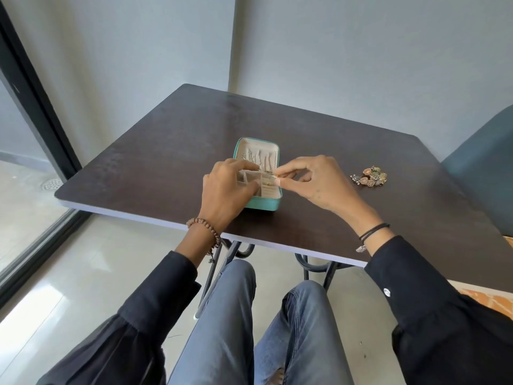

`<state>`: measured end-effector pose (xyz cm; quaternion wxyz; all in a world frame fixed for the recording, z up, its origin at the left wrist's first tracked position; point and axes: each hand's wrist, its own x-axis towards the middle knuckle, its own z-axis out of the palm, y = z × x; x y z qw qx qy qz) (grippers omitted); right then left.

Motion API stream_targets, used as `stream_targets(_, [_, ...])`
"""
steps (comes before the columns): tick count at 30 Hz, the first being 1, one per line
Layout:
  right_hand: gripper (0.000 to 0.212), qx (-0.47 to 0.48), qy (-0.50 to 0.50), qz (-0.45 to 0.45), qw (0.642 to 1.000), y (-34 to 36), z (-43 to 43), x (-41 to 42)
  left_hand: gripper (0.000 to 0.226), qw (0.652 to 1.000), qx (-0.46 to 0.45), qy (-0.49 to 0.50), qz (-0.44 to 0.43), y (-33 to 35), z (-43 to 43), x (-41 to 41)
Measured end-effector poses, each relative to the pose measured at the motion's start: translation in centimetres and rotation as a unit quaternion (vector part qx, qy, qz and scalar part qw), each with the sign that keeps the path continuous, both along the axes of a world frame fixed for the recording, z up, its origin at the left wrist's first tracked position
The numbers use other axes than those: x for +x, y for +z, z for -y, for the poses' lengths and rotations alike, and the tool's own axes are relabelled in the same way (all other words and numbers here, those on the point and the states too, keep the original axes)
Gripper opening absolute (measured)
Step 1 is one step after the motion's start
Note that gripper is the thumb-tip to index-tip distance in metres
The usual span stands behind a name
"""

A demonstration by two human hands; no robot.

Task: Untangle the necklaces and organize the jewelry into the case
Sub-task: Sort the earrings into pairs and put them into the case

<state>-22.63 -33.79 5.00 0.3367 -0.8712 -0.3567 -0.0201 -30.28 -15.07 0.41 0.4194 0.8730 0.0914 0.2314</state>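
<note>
Although the dark table (pixel 319 129) bears the whole job, the work is gathered at its near middle. There the teal jewelry case (pixel 263 204) lies open, with thin chains (pixel 262 161) hung in a row inside its lid. The left hand (pixel 226 190) curls over the case's left side with its thumb laid across the divided tray, gripping and steadying it. The right hand (pixel 319 184) hovers at the case's right edge, thumb and forefinger pinching a small gold piece (pixel 275 177). The piece is too small to name surely; it may be a ring or an earring. Well to the right lies a loose heap of ornate jewelry (pixel 372 177), apart from both hands. The step in hand looks like seating the gold piece in a right-hand compartment (pixel 268 187). To do it well, I judge the left hand should pin the light case so it cannot skate. The right should bring the piece deep into the cell before letting go, so it neither bounces into a neighbouring slot nor snags the chains.
</note>
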Motion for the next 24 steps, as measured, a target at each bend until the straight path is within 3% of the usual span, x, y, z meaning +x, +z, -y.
stream_targets(24, [0.019, -0.086, 0.035, 0.042, 0.995, -2.5, -1.0, -0.3, 0.042, 0.999, -0.01, -0.008, 0.034, -2.2, -0.4, -1.1])
